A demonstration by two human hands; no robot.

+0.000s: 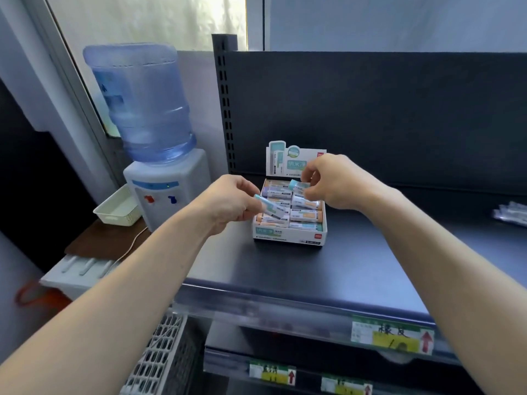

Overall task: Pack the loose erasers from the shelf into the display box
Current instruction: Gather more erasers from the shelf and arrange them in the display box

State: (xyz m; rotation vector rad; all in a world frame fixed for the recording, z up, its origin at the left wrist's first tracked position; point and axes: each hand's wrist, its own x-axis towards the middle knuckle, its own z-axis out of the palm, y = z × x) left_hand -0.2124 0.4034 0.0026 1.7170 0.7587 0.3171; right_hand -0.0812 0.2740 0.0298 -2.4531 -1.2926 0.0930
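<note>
Left hand [228,202]: forearm comes in from 7 o'clock, wrist bent; thumb and fingertips pinch an eraser at the box's left side.
Left eraser [270,208]: held above the box's 9 o'clock wall. Long axis runs 10-to-4 o'clock, teal end at 10, low end over the packed rows.
Right hand [333,181]: forearm comes in from 5 o'clock, fingers curled; pinches a second eraser by its right end, over the back half of the box.
Right eraser [298,186]: long axis roughly 9-to-3, teal end at 9. Just above the back rows; can't tell if it touches them.
Display box [289,234]: on the shelf, open top, header card [281,161] upright at its 12 o'clock side.
Packed erasers [304,215]: lying flat in two columns, long axes 9-to-3, box nearly full.
Shelf [370,252]: dark; clear packets [512,213] at the 3 o'clock edge of frame, well apart from the box.
Water dispenser [171,189]: off the shelf, 9 o'clock of the box; white basket [114,209] just beside it, also at 9.
Price labels [390,336]: on the front rail, 5 o'clock of the box.
</note>
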